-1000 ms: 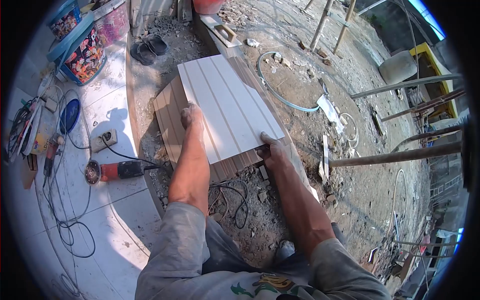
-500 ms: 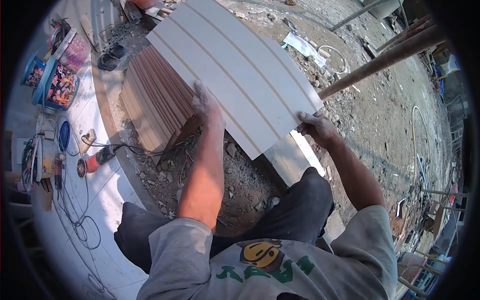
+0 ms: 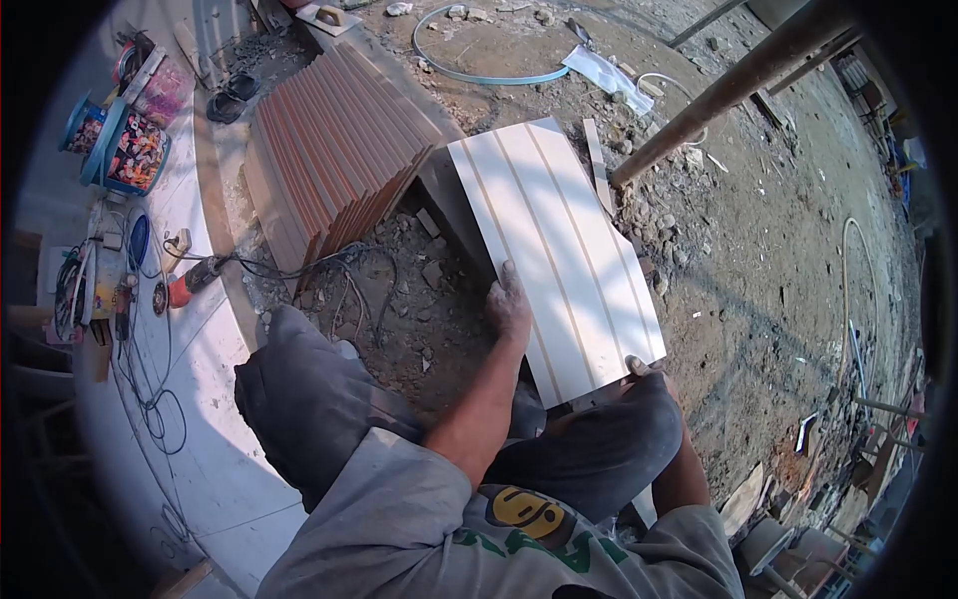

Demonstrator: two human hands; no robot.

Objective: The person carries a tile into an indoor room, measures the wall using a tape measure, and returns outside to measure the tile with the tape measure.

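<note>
The two hands are apart, both gripping one white panel with tan stripes [image 3: 559, 260]. The left hand [image 3: 509, 299] holds the panel's left long edge, its thumb lying on the striped face; its fingers are partly hidden, so how far it is open cannot be told. The right hand [image 3: 644, 369] grips the near right corner, thumb on top, with the rest hidden behind the raised right knee [image 3: 639, 434].

The panel lies tilted over the low ledge [image 3: 451, 205], its near end just above the person's right leg; whether it touches the ledge cannot be told. Left of that ledge, a stack of panels [image 3: 334, 150] leans in a row on the dirt, edges up. An angle grinder [image 3: 195, 283] lies at the right edge of the white floor [image 3: 225, 399], and buckets [image 3: 135, 152] stand toward that floor's far end.
</note>
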